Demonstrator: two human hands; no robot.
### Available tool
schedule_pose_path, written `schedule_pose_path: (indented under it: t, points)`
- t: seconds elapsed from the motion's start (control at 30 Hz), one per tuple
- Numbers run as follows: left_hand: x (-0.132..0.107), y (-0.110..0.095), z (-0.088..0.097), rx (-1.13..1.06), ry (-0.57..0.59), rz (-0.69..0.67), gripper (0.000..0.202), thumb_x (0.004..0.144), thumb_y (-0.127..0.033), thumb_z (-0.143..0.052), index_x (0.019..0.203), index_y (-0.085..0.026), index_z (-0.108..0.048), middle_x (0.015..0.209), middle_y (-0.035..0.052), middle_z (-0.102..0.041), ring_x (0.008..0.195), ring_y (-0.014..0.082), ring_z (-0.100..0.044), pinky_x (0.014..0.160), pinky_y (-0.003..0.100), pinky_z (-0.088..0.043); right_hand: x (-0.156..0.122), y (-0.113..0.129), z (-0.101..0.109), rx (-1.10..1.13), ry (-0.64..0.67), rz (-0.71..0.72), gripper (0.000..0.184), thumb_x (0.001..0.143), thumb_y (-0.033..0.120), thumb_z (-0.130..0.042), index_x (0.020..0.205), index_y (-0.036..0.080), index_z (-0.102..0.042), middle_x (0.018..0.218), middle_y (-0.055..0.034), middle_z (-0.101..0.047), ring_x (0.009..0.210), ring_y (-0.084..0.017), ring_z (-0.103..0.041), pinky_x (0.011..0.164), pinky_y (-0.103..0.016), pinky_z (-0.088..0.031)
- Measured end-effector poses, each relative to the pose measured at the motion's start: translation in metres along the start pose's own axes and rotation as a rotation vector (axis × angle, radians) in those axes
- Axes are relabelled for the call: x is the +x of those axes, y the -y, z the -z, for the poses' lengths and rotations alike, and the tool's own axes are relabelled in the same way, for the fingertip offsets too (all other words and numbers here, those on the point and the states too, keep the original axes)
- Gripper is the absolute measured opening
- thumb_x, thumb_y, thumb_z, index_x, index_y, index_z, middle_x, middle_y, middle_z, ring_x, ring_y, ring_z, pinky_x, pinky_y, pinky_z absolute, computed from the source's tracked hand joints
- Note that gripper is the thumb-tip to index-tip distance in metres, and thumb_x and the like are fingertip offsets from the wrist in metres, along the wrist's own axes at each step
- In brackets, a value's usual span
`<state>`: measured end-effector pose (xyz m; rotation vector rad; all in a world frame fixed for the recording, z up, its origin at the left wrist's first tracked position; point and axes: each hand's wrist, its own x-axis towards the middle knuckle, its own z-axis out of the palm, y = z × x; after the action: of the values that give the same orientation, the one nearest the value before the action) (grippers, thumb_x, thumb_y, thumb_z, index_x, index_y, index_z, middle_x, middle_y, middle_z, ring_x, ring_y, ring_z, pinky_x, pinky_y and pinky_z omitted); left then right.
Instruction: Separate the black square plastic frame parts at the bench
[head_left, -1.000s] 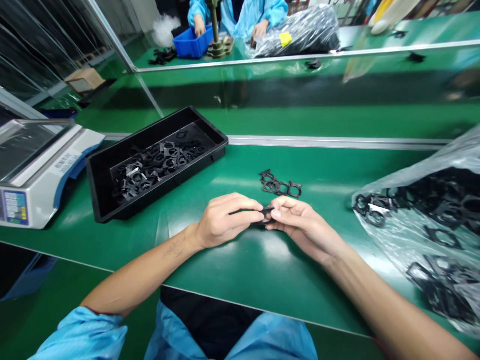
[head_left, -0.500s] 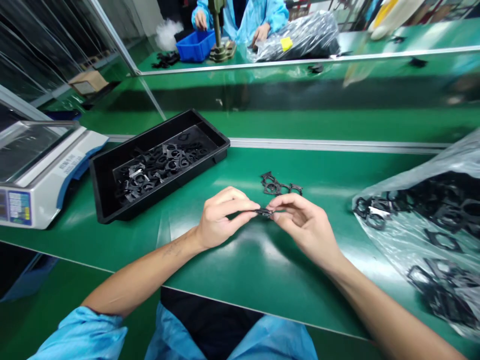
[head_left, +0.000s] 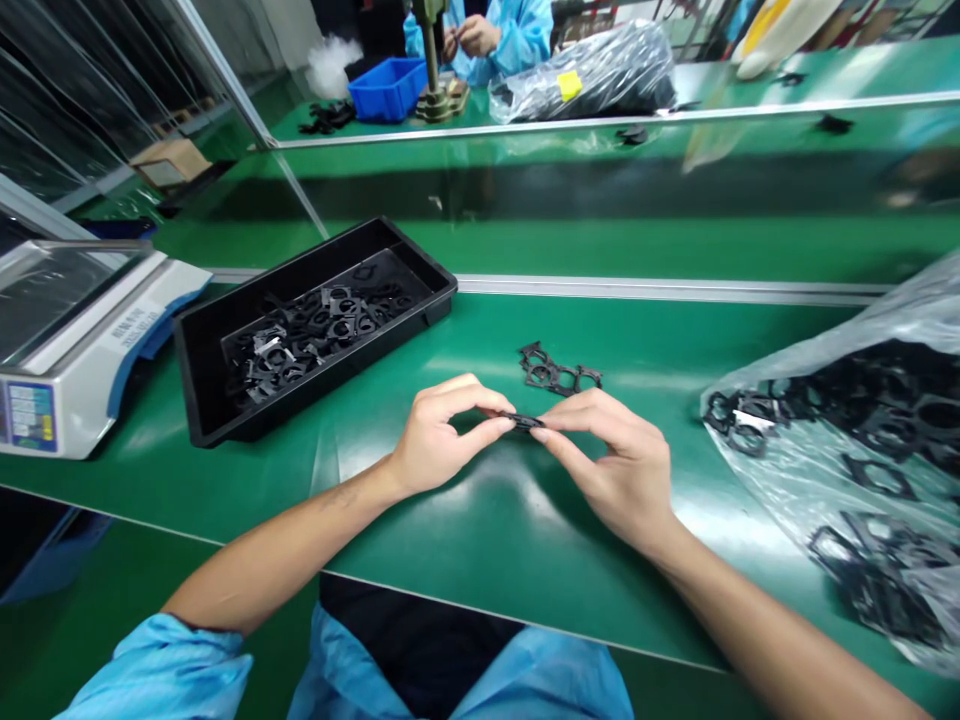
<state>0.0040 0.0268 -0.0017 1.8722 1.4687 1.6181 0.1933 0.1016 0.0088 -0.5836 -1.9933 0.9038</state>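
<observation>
Between my two hands, above the green table (head_left: 480,530), is a small flat black plastic part (head_left: 527,422), seen nearly edge-on. My left hand (head_left: 450,430) pinches its left end between thumb and fingers. Its right end is pinched by my right hand (head_left: 619,455). The fingertips cover both ends of the part. Just beyond the hands, several black ring-shaped plastic frames (head_left: 555,372) lie on the table, close together.
To the left stands a black tray (head_left: 322,395) of similar parts, beside a white scale (head_left: 90,370). A clear plastic bag (head_left: 780,500) of black parts lies at the right. Behind a metal rail, a co-worker's hands (head_left: 476,38) are near a blue bin (head_left: 388,90).
My right hand has closed its thumb and fingers more squarely on the part's right end, which now lies flatter. Across the rail, the co-worker's hands have come together.
</observation>
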Motion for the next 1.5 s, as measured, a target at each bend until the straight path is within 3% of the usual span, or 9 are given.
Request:
schedule_pose_path:
  t: [0.23,0.37,0.53,0.7,1.3,1.5]
  points:
    - [-0.003,0.003,-0.004,-0.156,0.004,0.187,0.014,0.087,-0.029,-0.075,0.083,-0.016,-0.074,0.075,0.0029,-0.071,0.067,0.0121,-0.066,0.066,0.024,-0.056,0.0,0.007,-0.001,0.028,0.004,-0.188,0.012,0.087,0.037,-0.076,0.08,0.027,-0.077,0.082,-0.0059,-0.074,0.078,-0.024,-0.068,0.081,-0.042,-0.057]
    - [-0.004,0.008,-0.006,-0.236,-0.004,0.292,0.021,0.086,-0.035,-0.077,0.081,-0.015,-0.073,0.077,0.0031,-0.07,0.071,0.013,-0.067,0.069,0.025,-0.058,0.005,0.008,0.001,0.233,0.06,-0.362,0.026,0.077,0.05,-0.083,0.076,0.025,-0.075,0.083,-0.006,-0.073,0.078,-0.023,-0.067,0.077,-0.038,-0.058]
    - [-0.003,0.01,-0.005,-0.262,0.009,0.281,0.019,0.085,-0.033,-0.078,0.082,-0.015,-0.073,0.079,0.0034,-0.07,0.072,0.013,-0.067,0.07,0.024,-0.058,0.012,0.003,0.003,0.573,0.155,-0.653,0.036,0.064,0.054,-0.091,0.068,0.021,-0.075,0.072,-0.002,-0.069,0.064,-0.015,-0.062,0.069,-0.031,-0.055]
    - [-0.003,0.009,-0.005,-0.266,0.024,0.224,0.015,0.086,-0.031,-0.077,0.084,-0.016,-0.074,0.079,0.0032,-0.071,0.071,0.0126,-0.068,0.068,0.024,-0.058,0.013,0.001,0.004,0.694,0.166,-0.778,0.033,0.059,0.048,-0.094,0.064,0.02,-0.076,0.072,-0.0015,-0.071,0.063,-0.013,-0.061,0.069,-0.03,-0.054]
    - [-0.003,0.007,-0.004,-0.304,0.052,0.356,0.026,0.083,-0.04,-0.08,0.082,-0.015,-0.072,0.074,0.0019,-0.07,0.065,0.0108,-0.066,0.062,0.021,-0.058,0.014,0.002,0.005,0.543,0.148,-0.659,0.036,0.061,0.053,-0.092,0.06,0.021,-0.077,0.07,-0.0033,-0.069,0.067,-0.016,-0.06,0.07,-0.031,-0.053]
    - [-0.001,0.007,-0.003,-0.314,0.036,0.394,0.026,0.081,-0.039,-0.08,0.081,-0.015,-0.071,0.073,0.0019,-0.07,0.064,0.0113,-0.066,0.061,0.022,-0.057,0.012,0.0,0.005,0.556,0.138,-0.617,0.029,0.069,0.05,-0.089,0.067,0.022,-0.08,0.077,-0.0044,-0.072,0.072,-0.017,-0.064,0.075,-0.033,-0.055]
